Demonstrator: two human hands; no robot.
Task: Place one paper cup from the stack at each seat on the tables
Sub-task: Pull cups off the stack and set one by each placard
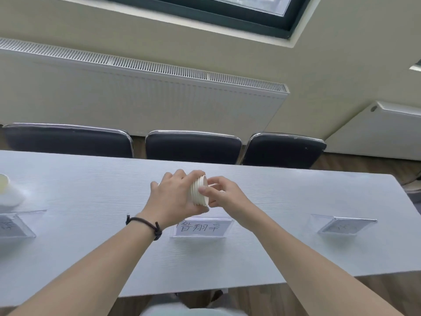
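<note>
A stack of white paper cups [198, 190] lies sideways above the middle of the pale grey table [284, 236], rims pointing right. My left hand [173, 197] wraps around the body of the stack. My right hand [222, 193] pinches the rim of the outermost cup with thumb and fingers. A single white paper cup [5, 190] stands on the table at the far left edge of the view. Directly below my hands stands a clear name card holder [201, 228] with handwritten characters.
Two more clear name card holders stand on the table, one at the left [13, 225] and one at the right [344, 226]. Three dark chairs [193, 147] line the far side. A white radiator [145, 94] runs along the wall behind them.
</note>
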